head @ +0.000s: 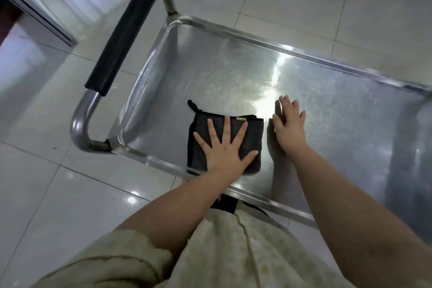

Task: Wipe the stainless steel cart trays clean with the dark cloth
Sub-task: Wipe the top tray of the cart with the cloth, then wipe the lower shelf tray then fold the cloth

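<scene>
Cream sleeve nearest, left grip splayed flat on dark cloth, right grip straight-fingered, empty, on tray.

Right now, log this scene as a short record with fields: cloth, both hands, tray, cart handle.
cloth: dark cloth, folded, lying flat on the tray near its handle end
left hand: flat on the cloth, fingers spread, pressing it down
right hand: fingers straight, beside the cloth over bare steel; contact unclear
tray: stainless, raised rim, faint swirl marks, bright glare near the middle
cart handle: steel tube with a black grip, beyond the tray's end
floor: glossy pale tiles
</scene>
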A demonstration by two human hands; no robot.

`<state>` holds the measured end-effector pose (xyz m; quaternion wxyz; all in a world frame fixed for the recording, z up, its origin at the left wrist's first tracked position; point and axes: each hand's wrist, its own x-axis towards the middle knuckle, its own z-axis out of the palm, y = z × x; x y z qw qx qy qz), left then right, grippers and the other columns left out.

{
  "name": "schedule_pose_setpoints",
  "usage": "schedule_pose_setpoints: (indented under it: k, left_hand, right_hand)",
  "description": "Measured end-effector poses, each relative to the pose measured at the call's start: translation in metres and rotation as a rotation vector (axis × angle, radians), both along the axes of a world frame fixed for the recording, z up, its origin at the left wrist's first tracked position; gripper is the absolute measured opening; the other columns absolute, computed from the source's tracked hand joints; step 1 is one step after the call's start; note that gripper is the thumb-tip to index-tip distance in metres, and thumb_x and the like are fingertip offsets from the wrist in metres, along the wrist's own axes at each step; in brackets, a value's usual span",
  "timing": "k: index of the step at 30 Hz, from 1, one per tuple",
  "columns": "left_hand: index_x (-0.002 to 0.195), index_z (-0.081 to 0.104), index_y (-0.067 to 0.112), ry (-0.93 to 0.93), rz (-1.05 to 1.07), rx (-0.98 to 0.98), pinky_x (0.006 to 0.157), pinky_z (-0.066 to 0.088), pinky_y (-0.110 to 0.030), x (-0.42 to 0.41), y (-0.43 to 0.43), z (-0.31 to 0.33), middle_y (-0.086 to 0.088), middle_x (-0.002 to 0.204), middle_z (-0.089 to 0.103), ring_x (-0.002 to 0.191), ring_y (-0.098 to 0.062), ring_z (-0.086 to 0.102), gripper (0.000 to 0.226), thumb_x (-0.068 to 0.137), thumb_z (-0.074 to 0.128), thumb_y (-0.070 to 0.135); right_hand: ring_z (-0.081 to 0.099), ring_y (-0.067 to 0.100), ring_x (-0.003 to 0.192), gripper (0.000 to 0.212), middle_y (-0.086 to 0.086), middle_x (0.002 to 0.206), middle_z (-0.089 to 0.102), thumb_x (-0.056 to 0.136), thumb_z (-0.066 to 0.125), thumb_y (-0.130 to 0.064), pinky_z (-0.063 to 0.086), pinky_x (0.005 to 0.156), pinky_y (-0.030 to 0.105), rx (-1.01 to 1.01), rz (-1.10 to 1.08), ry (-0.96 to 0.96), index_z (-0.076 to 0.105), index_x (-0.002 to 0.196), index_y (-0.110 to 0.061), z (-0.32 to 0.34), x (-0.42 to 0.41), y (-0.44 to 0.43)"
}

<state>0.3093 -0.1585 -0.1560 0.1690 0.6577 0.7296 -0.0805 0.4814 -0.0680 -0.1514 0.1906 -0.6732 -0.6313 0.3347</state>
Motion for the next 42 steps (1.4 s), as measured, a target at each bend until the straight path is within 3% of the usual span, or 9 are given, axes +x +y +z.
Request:
schedule_pose_setpoints:
  k: [4,7,10,13,15,19,23,29,42]
  left_hand:
    - [0.146,-0.022,0.047,-0.026,-0.084,-0.075,0.097,-0.016,-0.079,0.054,0.012,0.010,-0.004,0.159,-0.029,0.136,-0.048,-0.035,0.080,0.081,0.005,0.083]
    - [0.147,-0.018,0.049,-0.073,-0.145,-0.117,0.097,-0.021,-0.076,0.084,0.013,0.017,-0.002,0.159,-0.028,0.137,-0.045,-0.035,0.069,0.089,0.008,0.076]
    - [0.147,0.022,0.047,-0.278,-0.129,-0.073,0.101,-0.026,-0.065,0.072,0.013,0.023,0.000,0.163,-0.012,0.145,-0.036,-0.024,0.054,0.096,0.031,0.061]
    - [0.124,0.057,0.028,-0.403,-0.268,0.112,0.116,0.003,-0.058,0.025,-0.006,0.025,-0.010,0.158,0.026,0.147,-0.036,0.014,0.042,0.086,0.065,0.045]
    - [0.113,0.066,0.019,-0.432,-0.362,0.205,0.112,0.028,-0.056,-0.011,-0.023,0.021,-0.014,0.146,0.047,0.137,-0.037,0.036,0.042,0.077,0.079,0.037]
    - [0.112,0.073,0.016,-0.361,-0.524,0.245,0.098,0.043,-0.055,-0.046,-0.028,0.019,-0.011,0.132,0.061,0.121,-0.033,0.057,0.030,0.086,0.065,0.029]
    - [0.106,0.073,0.019,-0.265,-0.510,0.209,0.088,0.032,-0.037,-0.034,0.004,0.046,-0.003,0.108,0.071,0.098,-0.027,0.067,0.026,0.092,0.051,0.023]
    - [0.112,0.069,0.015,-0.366,-0.390,0.320,0.093,0.041,-0.041,-0.031,0.062,0.134,-0.005,0.110,0.071,0.103,-0.028,0.064,0.021,0.095,0.057,0.014]
    - [0.105,0.069,0.011,-0.621,-0.564,0.583,0.084,0.044,-0.033,-0.076,0.024,0.292,-0.005,0.101,0.069,0.095,-0.023,0.060,0.016,0.095,0.057,0.017]
  right_hand:
    - [0.051,-0.009,0.117,0.045,-0.035,0.122,0.055,0.095,0.050,-0.016,0.037,0.100,0.014,-0.028,-0.215,0.238,0.052,0.133,-0.039,0.018,0.025,-0.030]
    - [0.060,0.000,0.111,0.044,-0.020,0.116,0.064,0.091,0.053,-0.004,0.046,0.102,0.028,-0.031,-0.288,0.311,0.061,0.123,-0.033,0.027,0.052,-0.064]
    - [0.056,0.013,0.116,0.038,-0.005,0.126,0.062,0.085,0.066,-0.004,0.041,0.102,0.023,0.047,-0.068,0.166,0.067,0.117,-0.023,0.030,0.071,-0.099]
    - [0.048,0.029,0.125,0.042,-0.001,0.134,0.060,0.075,0.083,-0.027,0.035,0.107,0.035,0.115,0.214,-0.087,0.072,0.114,-0.018,0.028,0.073,-0.120]
    - [0.050,0.039,0.122,0.045,-0.001,0.133,0.060,0.071,0.086,-0.028,0.038,0.105,0.044,0.147,0.260,-0.166,0.073,0.113,-0.015,0.025,0.068,-0.129]
    - [0.059,0.042,0.107,0.026,0.002,0.119,0.069,0.074,0.084,-0.014,0.047,0.095,0.050,0.282,0.201,-0.199,0.077,0.099,-0.010,0.021,0.058,-0.129]
    - [0.058,0.033,0.107,0.013,0.006,0.105,0.071,0.085,0.071,-0.010,0.043,0.095,0.037,0.171,0.152,-0.090,0.073,0.098,-0.009,0.037,0.055,-0.103]
    - [0.055,0.021,0.092,0.015,0.000,0.098,0.062,0.096,0.055,-0.016,0.034,0.076,0.025,0.105,0.004,-0.029,0.064,0.107,-0.011,0.106,0.051,-0.053]
    - [0.050,0.012,0.085,0.013,-0.006,0.091,0.060,0.093,0.057,-0.016,0.030,0.065,0.003,0.543,-0.302,-0.050,0.063,0.104,-0.014,0.272,0.002,-0.129]
